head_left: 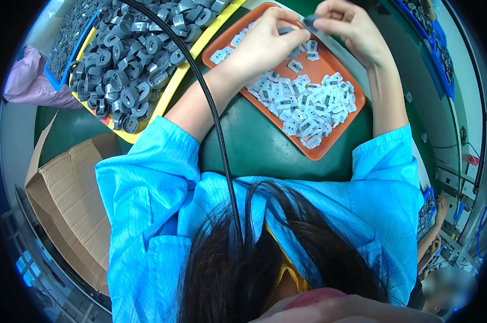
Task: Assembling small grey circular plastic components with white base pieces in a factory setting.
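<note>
The green desk (pixel 235 148) spreads in front of me, its surface bare just before my blue sleeves (pixel 165 148). The yellow tray (pixel 168 98) stands to the left of my left forearm, heaped with grey oval parts (pixel 138 54). Lower on my left, beside the desk, a cardboard box (pixel 76 188) gapes with its flaps up. The orange tray (pixel 329 63) lies slantwise on the desk between my forearms, and both my hands are over its far end.

My left hand (pixel 273 43) reaches across from the left, half closed, its thumb stretched toward the right and its fingers curled. A grey piece (pixel 293 53) shows under it, partly covered; I cannot tell how firmly I have it. My right hand (pixel 353 29) faces it from the other side, fingers bent in, thumb and fingertips nearly together on a small dark grey part (pixel 309 21). That part sits in the narrow space between my two hands, just beside my left thumb.

The small white pieces (pixel 313 107) lie nearer to me than either hand, mostly piled in the near half of the orange tray, with a few loose ones just below my fingertips.
</note>
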A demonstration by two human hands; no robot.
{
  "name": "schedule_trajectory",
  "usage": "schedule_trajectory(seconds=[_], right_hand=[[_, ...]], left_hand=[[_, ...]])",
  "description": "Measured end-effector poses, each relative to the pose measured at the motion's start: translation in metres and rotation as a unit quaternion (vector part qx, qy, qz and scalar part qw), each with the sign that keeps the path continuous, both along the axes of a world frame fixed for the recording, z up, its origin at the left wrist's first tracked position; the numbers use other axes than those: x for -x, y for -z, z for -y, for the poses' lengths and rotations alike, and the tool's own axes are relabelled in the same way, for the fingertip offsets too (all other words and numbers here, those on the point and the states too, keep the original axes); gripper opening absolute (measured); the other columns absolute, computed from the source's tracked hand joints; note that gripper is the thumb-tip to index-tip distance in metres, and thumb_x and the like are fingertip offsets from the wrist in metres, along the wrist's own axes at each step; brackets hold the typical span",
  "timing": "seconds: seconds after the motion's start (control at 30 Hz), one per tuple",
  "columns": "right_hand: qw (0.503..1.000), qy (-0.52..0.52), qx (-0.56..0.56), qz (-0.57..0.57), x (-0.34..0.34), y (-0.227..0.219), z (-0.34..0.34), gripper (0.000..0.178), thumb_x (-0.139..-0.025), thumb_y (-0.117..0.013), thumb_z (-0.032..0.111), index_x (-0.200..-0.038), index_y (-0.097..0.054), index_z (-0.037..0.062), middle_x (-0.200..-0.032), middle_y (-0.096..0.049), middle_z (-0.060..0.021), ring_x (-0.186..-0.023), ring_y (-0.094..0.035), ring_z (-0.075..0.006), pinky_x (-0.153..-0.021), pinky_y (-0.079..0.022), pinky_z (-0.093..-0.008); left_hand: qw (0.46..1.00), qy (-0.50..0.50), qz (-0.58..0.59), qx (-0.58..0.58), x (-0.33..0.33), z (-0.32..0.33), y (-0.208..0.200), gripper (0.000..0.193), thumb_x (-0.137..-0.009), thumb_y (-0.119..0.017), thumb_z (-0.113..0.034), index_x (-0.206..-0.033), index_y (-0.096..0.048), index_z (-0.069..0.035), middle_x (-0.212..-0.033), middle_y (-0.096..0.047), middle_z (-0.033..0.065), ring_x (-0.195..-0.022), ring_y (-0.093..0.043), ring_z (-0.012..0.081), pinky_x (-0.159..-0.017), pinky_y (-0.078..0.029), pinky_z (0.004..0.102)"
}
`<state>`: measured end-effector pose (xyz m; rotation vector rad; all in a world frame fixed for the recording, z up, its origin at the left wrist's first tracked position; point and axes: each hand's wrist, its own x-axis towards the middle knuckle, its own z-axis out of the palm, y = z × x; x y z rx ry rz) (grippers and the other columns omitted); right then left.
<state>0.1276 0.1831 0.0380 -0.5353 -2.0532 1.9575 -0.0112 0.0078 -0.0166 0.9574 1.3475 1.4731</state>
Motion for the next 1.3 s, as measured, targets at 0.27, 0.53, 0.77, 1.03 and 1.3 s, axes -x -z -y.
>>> schedule_trajectory(seconds=[0.27,0.53,0.77,1.03,1.3], right_hand=[[0.905,0.124,-0.398,0.085,0.024,0.042,-0.052,0.016,-0.079,-0.072,0.01,-0.092,-0.073,0.0007,-0.078,-0.072,-0.0081,-0.072,-0.066,-0.0137,-0.069,-0.053,-0.0298],[0.855,0.329,-0.383,0.119,-0.022,0.072,-0.133,0.025,-0.083,-0.075,0.015,-0.105,-0.074,0.0024,-0.099,-0.077,-0.0158,-0.093,-0.072,-0.0254,-0.085,-0.055,-0.0351],[0.883,0.322,-0.334,0.072,-0.03,0.075,-0.122,0.024,-0.088,-0.075,0.016,-0.11,-0.076,0.0052,-0.108,-0.076,-0.0156,-0.101,-0.072,-0.0267,-0.091,-0.055,-0.0358],[0.864,0.258,-0.403,0.159,-0.004,0.046,-0.059,0.013,-0.086,-0.072,0.014,-0.092,-0.073,0.0023,-0.098,-0.07,-0.0164,-0.093,-0.069,-0.0336,-0.081,-0.055,-0.0418],[0.848,0.099,-0.521,-0.015,-0.024,0.054,-0.037,0.011,-0.081,-0.075,0.007,-0.088,-0.069,0.0006,-0.087,-0.064,-0.0135,-0.078,-0.067,-0.029,-0.07,-0.054,-0.0381]], left_hand=[[0.993,-0.039,0.103,-0.04,0.024,-0.001,-0.001,0.022,-0.099,-0.063,-0.017,-0.117,-0.061,-0.003,-0.099,-0.065,0.0053,-0.096,-0.06,0.014,-0.09,-0.047,0.0304],[0.991,-0.072,0.098,-0.055,-0.002,0.005,-0.033,0.04,-0.102,-0.066,-0.018,-0.133,-0.053,0.004,-0.1,-0.065,0.0074,-0.087,-0.06,0.0135,-0.077,-0.051,0.0272],[0.999,-0.041,0.03,0.003,0.005,0.009,-0.03,0.032,-0.097,-0.056,-0.01,-0.126,-0.063,0.003,-0.104,-0.061,0.0033,-0.091,-0.054,0.011,-0.085,-0.043,0.0252],[0.998,-0.012,0.054,-0.013,0.008,0.008,-0.027,0.032,-0.098,-0.057,-0.007,-0.129,-0.062,0.001,-0.105,-0.067,0.0071,-0.095,-0.065,0.0142,-0.086,-0.05,0.0274],[0.998,0.005,0.051,-0.033,0.017,0.003,-0.014,0.033,-0.102,-0.066,-0.014,-0.129,-0.062,0.004,-0.106,-0.07,0.0081,-0.095,-0.07,0.0132,-0.076,-0.055,0.0211]])
